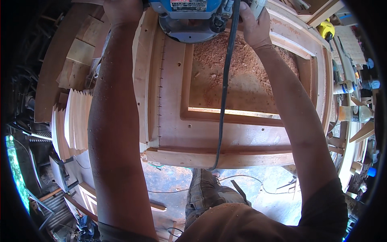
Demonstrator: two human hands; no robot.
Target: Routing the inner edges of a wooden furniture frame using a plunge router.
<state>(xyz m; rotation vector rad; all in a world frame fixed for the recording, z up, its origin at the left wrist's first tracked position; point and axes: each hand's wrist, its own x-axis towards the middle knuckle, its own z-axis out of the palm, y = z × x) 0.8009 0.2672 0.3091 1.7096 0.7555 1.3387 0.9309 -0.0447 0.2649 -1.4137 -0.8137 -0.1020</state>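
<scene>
A blue router [189,18] with a rounded metal base stands on the pale wooden frame [225,135] at the far edge of the head view. My right hand [257,30] is closed round its light-coloured handle, the thumb showing on the near side. At the router's left side my left hand [122,13] is closed by its dark handle; the top of the picture cuts off most of its fingers. A black power cord [226,80] runs from the router down across the frame. Reddish-brown wood shavings [221,56] cover part of the board inside the frame's opening.
Thin wooden pieces [76,121] stand stacked at left. Plastic bottles [354,114] and a yellow tool [326,29] line the right side. A thin cable [250,177] crosses the floor near my legs, and a wooden rail [217,158] edges the work nearest me.
</scene>
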